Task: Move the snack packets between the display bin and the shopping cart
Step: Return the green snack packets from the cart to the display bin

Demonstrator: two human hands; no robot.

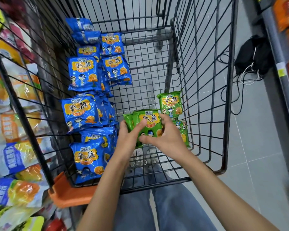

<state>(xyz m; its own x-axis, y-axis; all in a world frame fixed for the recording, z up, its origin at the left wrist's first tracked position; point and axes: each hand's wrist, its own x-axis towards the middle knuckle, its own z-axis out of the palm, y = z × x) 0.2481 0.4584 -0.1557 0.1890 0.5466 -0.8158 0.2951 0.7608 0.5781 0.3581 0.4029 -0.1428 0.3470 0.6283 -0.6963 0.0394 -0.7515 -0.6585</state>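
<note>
Both my hands are down inside the black wire shopping cart [227, 100]. My left hand [129, 137] grips the left edge of a small stack of green snack packets [148, 124]. My right hand [167, 137] curls over the right side of the same stack, fingers spread on top. Another green packet [170, 104] lies just beyond, and one more green packet [183, 132] shows partly under my right hand. Several blue snack packets [83, 72] are piled along the cart's left side.
A wire display bin [23, 105] with orange, yellow and white snack bags stands at the left, touching the cart. A black bag with white cords [254, 55] lies on the grey floor at the right, beside a shelf [284, 67]. The cart's orange handle [68, 194] is near my left forearm.
</note>
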